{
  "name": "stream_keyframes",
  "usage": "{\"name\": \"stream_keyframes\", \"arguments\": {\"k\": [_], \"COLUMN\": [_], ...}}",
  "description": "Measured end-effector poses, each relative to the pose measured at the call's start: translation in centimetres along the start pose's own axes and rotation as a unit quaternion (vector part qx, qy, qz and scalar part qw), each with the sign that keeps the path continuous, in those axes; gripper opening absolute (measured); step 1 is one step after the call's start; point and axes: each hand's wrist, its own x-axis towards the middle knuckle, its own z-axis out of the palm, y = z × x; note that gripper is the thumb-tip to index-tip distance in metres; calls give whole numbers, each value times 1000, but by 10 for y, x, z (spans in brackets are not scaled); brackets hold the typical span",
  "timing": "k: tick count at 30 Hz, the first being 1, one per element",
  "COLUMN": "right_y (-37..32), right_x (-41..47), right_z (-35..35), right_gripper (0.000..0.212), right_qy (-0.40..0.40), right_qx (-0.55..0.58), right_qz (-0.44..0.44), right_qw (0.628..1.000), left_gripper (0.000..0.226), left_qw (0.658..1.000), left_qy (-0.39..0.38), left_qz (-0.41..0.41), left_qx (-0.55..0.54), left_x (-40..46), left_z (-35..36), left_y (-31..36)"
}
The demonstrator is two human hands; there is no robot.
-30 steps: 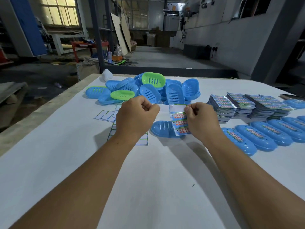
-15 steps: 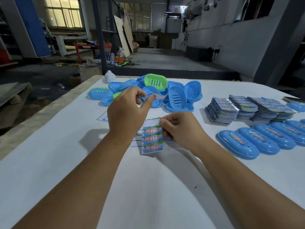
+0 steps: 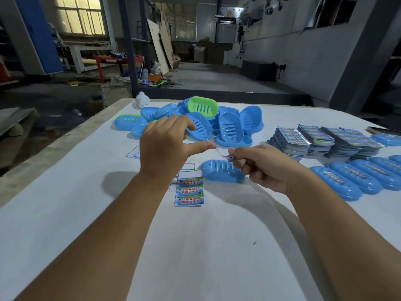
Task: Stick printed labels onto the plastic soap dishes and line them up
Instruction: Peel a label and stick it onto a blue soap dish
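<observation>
peeled label (image 3: 221,153): blurred, its print unreadable, far end covered by the right hand (image 3: 262,167)
row of labelled dishes (image 3: 355,179): cut off at the right edge of the frame
lone blue dish (image 3: 219,173): right end hidden behind the right hand
label stacks (image 3: 321,141): print too small to read
</observation>
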Motion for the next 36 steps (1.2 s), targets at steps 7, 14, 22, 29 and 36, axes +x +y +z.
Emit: {"name": "stream_keyframes", "arguments": {"k": [7, 14, 22, 29, 36], "right_y": [2, 12, 11, 12, 12], "right_x": [4, 15, 13, 13, 15], "right_z": [-6, -4, -3, -3, -3], "right_gripper": [25, 27, 24, 24, 28], "right_qy": [36, 171, 167, 165, 174], "right_qx": [-9, -185, -136, -150, -155], "right_qz": [-38, -161, -149, -135, -128], "right_qw": [999, 954, 965, 965, 964], "left_gripper": [56, 13, 37, 54, 19], "left_qw": [999, 958, 856, 832, 835], "left_qy": [-9, -187, -241, -238, -254], "left_qz": [26, -194, -374, -390, -391], "left_qx": [24, -94, -261, -315, -292], "left_x": [-1, -12, -12, -8, -12], "left_z": [7, 28, 35, 31, 36], "left_y": [-5, 6, 20, 29, 25]}}
